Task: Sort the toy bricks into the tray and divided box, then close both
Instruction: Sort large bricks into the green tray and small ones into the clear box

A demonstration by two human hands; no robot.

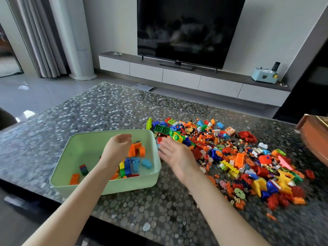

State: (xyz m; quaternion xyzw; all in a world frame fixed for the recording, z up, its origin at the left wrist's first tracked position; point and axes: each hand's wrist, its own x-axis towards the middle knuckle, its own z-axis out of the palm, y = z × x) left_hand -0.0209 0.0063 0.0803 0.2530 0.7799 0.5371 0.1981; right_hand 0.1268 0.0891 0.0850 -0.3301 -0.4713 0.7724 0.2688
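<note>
Starting at left hand (pixel 118 148): hovers over pale green tray (pixel 88 148) with fingers loosely curled, gripping nothing visible. Next over, see right hand (pixel 174 153) flat and motion-blurred, palm turned inward, fingers straight, holding nothing, just beside tray's right wall and at left edge of loose brick pile (pixel 239 157). Beyond that, note a handful of orange, blue and green bricks (pixel 131 162) lying in tray's right half, tray and pile both on pebble-patterned table (pixel 124 107), brown wooden object (pixel 316 139) at table's right edge, dark TV (pixel 188 29) on low wall unit (pixel 177 75) behind.
</note>
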